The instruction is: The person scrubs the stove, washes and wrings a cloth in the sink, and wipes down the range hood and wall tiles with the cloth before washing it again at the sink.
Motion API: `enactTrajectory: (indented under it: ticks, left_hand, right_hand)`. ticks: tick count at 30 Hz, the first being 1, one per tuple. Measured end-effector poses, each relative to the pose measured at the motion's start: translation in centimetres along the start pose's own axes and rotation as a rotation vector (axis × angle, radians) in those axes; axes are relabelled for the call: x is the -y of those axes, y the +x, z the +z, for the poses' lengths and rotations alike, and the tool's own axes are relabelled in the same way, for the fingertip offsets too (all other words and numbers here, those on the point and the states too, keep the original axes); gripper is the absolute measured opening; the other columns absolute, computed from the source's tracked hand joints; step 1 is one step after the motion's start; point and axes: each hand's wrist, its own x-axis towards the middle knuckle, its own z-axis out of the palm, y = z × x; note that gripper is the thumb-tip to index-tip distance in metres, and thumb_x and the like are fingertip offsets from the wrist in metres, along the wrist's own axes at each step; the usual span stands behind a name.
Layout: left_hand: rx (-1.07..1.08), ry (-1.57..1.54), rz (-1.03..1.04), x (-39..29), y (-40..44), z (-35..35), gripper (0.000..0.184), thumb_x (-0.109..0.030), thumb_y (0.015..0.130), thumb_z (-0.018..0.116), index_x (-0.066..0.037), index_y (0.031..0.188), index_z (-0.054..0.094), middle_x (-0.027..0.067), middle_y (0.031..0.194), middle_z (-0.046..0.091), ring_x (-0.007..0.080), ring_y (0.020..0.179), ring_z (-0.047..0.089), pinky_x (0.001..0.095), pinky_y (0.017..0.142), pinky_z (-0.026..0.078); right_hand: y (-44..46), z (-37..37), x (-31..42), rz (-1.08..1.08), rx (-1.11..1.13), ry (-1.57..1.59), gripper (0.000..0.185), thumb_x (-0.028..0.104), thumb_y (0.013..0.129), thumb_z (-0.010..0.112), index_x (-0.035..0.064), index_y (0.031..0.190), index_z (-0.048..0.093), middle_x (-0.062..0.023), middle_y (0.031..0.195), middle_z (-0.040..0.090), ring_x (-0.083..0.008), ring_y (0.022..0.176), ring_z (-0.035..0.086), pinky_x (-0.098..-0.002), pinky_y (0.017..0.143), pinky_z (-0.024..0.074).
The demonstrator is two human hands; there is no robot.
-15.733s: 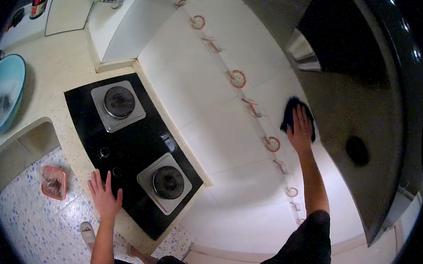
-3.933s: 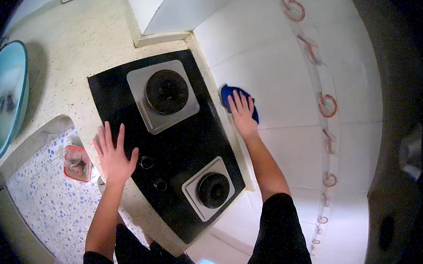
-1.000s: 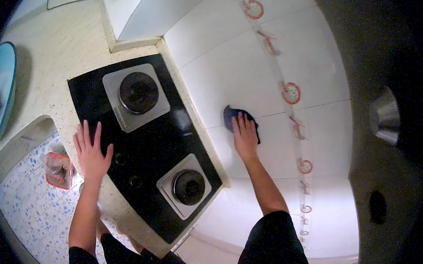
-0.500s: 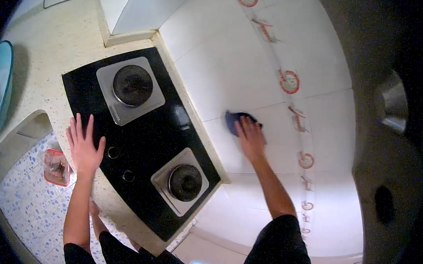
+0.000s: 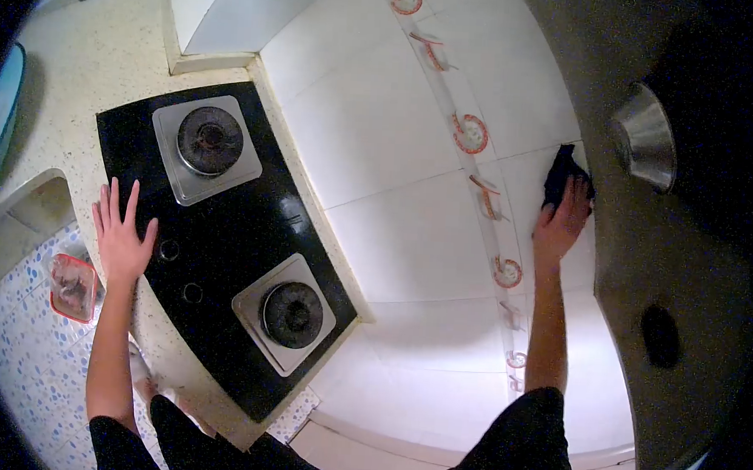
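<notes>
My right hand (image 5: 562, 223) presses a dark blue cloth (image 5: 564, 172) against the white tiled wall (image 5: 381, 150), high up beside the lower edge of the range hood (image 5: 618, 256). Its fingers lie over the cloth. My left hand (image 5: 123, 237) rests with fingers spread on the counter's front edge and the left edge of the black cooktop (image 5: 215, 235), holding nothing. Two round burners stand on square metal plates, the upper burner (image 5: 210, 140) and the lower burner (image 5: 291, 314). Two knobs sit right of my left hand.
A teal basin (image 5: 4, 118) stands on the speckled counter (image 5: 106, 42) at the far left. Below it, a red-rimmed container (image 5: 74, 289) is seen near the patterned floor. A metal cup-shaped part (image 5: 647, 138) juts from the hood. A wall corner rises behind the cooktop.
My right hand has moved with the cloth from the lower wall tiles up across the patterned strip to the hood's edge. My left hand stays on the counter edge; the view has shifted.
</notes>
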Motion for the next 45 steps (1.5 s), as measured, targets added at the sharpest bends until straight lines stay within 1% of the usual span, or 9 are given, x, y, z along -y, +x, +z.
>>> enactTrajectory:
  ticks: [3,7,12,19,21,27,32,38,45]
  left_hand:
    - [0.044,-0.007,-0.023,-0.1,0.1,-0.4,0.075,-0.034,0.090,0.068,-0.023,0.158,0.039,0.0150,0.168,0.025,0.0374,0.155,0.020,0.0539,0.126,0.013]
    - [0.062,-0.019,-0.019,0.0,0.2,-0.3,0.076,-0.037,0.089,0.068,-0.022,0.158,0.040,0.0164,0.167,0.025,0.0384,0.155,0.020,0.0551,0.126,0.013]
    - [0.073,-0.010,0.013,0.4,-0.1,-0.3,0.073,-0.042,0.093,0.064,-0.024,0.159,0.038,0.0166,0.167,0.024,0.0392,0.154,0.020,0.0558,0.126,0.013]
    - [0.069,-0.014,0.015,0.3,-0.1,-0.1,0.074,-0.043,0.091,0.065,-0.026,0.158,0.038,0.0161,0.167,0.026,0.0400,0.154,0.021,0.0562,0.125,0.014]
    - [0.059,-0.010,0.017,0.2,0.0,0.0,0.072,-0.042,0.093,0.063,-0.025,0.158,0.038,0.0160,0.167,0.026,0.0399,0.154,0.021,0.0561,0.126,0.012]
    - [0.000,0.033,0.025,0.4,-0.2,1.0,0.071,-0.044,0.092,0.063,-0.026,0.158,0.040,0.0153,0.166,0.029,0.0391,0.154,0.022,0.0556,0.126,0.014]
    - [-0.058,-0.017,0.049,1.1,-0.5,1.3,0.068,-0.042,0.095,0.061,-0.024,0.157,0.041,0.0137,0.166,0.030,0.0383,0.154,0.022,0.0565,0.126,0.011]
    - [-0.040,-0.063,-0.050,-3.2,-5.7,-1.1,0.066,-0.037,0.096,0.058,-0.023,0.158,0.040,0.0138,0.167,0.027,0.0419,0.154,0.019,0.0623,0.123,0.010]
    - [0.098,-0.070,-0.031,-7.1,-12.0,-2.1,0.076,-0.034,0.088,0.067,-0.021,0.158,0.039,0.0188,0.168,0.020,0.0444,0.154,0.017,0.0625,0.124,0.011]
  right_hand:
    - [-2.1,2.0,5.0,0.001,0.041,0.027,0.068,0.013,0.089,0.060,0.0095,0.155,0.041,-0.0153,0.161,0.039,-0.0378,0.149,0.036,-0.0560,0.121,0.0278]
    - [-6.4,4.3,14.6,-0.096,0.405,0.176,0.075,0.008,0.080,0.067,0.0082,0.151,0.044,-0.0181,0.159,0.041,-0.0385,0.146,0.039,-0.0586,0.118,0.0305]
    - [-11.3,9.0,25.9,-0.156,0.493,0.373,0.056,0.002,0.091,0.053,0.0053,0.147,0.048,-0.0209,0.156,0.044,-0.0396,0.140,0.046,-0.0570,0.115,0.0364]
    - [-17.0,11.7,35.9,-0.324,0.494,0.519,0.054,0.011,0.091,0.055,0.0035,0.145,0.049,-0.0176,0.155,0.046,-0.0327,0.140,0.046,-0.0505,0.120,0.0319]
    - [-17.5,11.8,37.3,-0.243,0.507,0.589,0.054,0.011,0.091,0.057,0.0060,0.144,0.051,-0.0152,0.153,0.049,-0.0317,0.142,0.045,-0.0499,0.120,0.0317]
    - [-17.5,11.7,37.7,-0.164,0.508,0.732,0.057,0.005,0.084,0.067,0.0092,0.140,0.057,-0.0119,0.146,0.057,-0.0300,0.141,0.047,-0.0497,0.120,0.0326]
    - [-23.1,8.8,34.5,-0.201,0.546,0.770,0.046,0.007,0.088,0.060,0.0068,0.133,0.060,-0.0155,0.137,0.061,-0.0327,0.134,0.053,-0.0518,0.116,0.0374]
    - [-31.6,4.6,27.6,-0.402,0.647,0.713,0.044,0.007,0.089,0.056,0.0073,0.133,0.060,-0.0165,0.138,0.060,-0.0338,0.132,0.054,-0.0510,0.114,0.0400]
    - [-26.9,2.0,20.5,-0.489,0.691,0.492,0.049,0.013,0.091,0.058,0.0142,0.140,0.055,-0.0101,0.149,0.054,-0.0323,0.134,0.052,-0.0524,0.117,0.0377]
